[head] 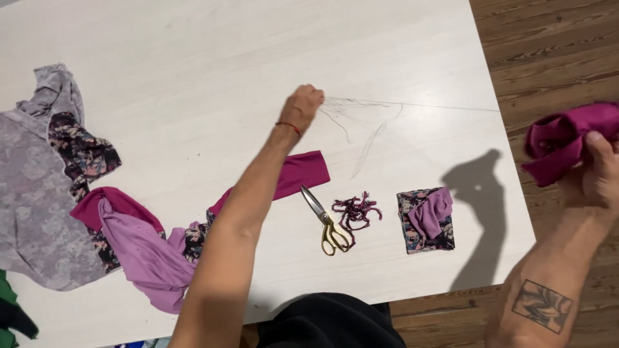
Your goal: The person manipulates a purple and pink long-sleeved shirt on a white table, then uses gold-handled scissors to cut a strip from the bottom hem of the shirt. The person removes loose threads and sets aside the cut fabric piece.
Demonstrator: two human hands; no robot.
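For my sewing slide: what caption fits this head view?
Left hand pulls thread over the table; right hand grips magenta cloth.

White table (193,38) on dark wooden floor (548,45).

White table (193,51), wood floor (554,45) to its right. Left edge: grey floral cloth (29,193), dark floral piece (80,154) on it, green cloth (9,316) at near-left corner. Near-left: tangle of magenta, lilac and floral strips (148,251); magenta strip (300,173) runs right from it. Centre-near: gold-handled scissors (327,225), just right a yarn clump (356,211), then folded floral square (425,220) with a lilac piece. Thin threads (380,122) lie far-right.
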